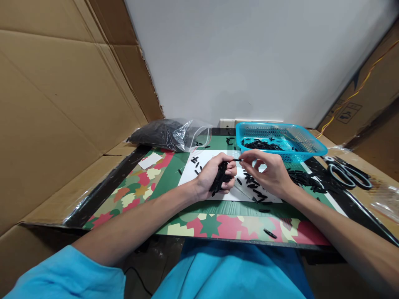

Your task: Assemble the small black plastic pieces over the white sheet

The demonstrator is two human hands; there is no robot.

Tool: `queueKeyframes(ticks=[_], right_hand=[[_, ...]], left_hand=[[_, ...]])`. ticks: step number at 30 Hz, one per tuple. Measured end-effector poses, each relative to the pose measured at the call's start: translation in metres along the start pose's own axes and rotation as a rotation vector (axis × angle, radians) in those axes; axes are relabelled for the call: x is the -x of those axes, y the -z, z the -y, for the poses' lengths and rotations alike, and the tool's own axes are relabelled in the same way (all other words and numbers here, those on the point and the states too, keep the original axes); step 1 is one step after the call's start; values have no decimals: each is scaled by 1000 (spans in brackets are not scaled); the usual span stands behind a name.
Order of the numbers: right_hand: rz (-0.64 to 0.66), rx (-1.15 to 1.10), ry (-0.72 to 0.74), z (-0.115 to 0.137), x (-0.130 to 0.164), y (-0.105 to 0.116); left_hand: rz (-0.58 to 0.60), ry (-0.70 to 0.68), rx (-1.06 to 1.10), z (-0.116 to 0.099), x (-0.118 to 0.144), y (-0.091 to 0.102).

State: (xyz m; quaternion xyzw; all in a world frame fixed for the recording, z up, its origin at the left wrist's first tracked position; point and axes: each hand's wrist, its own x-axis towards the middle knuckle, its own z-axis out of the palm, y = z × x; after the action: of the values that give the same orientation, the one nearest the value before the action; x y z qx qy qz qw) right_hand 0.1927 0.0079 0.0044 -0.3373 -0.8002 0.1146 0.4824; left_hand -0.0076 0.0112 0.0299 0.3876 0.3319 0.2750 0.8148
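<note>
My left hand (212, 174) is closed around a bundle of small black sticks (220, 179) over a white sheet (205, 160). My right hand (268, 172) pinches a single black stick (237, 160) between thumb and forefinger, its tip touching the left hand's fingers. More loose black sticks (254, 189) lie scattered on the sheet under and beside the right hand.
A blue plastic basket (311, 146) with black sticks stands behind the hands. A clear bag of black pieces (170, 133) lies at the back left. Scissors (347, 171) rest at the right. Cardboard walls (62, 104) enclose both sides; a patterned mat (215, 226) covers the table.
</note>
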Motion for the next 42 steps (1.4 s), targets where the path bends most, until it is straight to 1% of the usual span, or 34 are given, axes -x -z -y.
queueKeyframes(ticks=[11,15,17,19,21,23,24,26,28,31,32,34,37,42], right_hand=[[30,-26,-1,1,0,1],[-6,6,8,0,1,0],[-93,138,24,-4,0,3],[-193,387,41,-13,-3,8],[-238,626,33,-23,-7,17],[-269,696,-13,-31,-11,26],[-269,673,-29,-32,-13,30],[-236,543,-19,-30,-14,33],[-146,375,70,-20,-13,30],[40,187,261,-1,-9,16],[90,140,292,4,-7,10],[135,74,333,10,-3,-1],[143,50,333,13,1,-11],[147,34,256,12,0,-17]], left_hand=[[-5,-43,-1,1,0,0],[3,-44,-15,0,1,-1],[5,-58,-16,0,1,-2],[2,-65,-14,0,1,-2],[-8,-58,-7,0,1,-2],[-21,-43,-2,1,1,-1],[-27,-33,-2,2,1,0],[-34,4,0,2,0,0],[-46,55,12,3,-2,1],[-86,118,10,6,-4,1],[-103,126,-8,8,-5,1],[-129,120,-51,11,-6,3],[-138,97,-79,13,-7,4],[-170,116,-107,13,-7,1]])
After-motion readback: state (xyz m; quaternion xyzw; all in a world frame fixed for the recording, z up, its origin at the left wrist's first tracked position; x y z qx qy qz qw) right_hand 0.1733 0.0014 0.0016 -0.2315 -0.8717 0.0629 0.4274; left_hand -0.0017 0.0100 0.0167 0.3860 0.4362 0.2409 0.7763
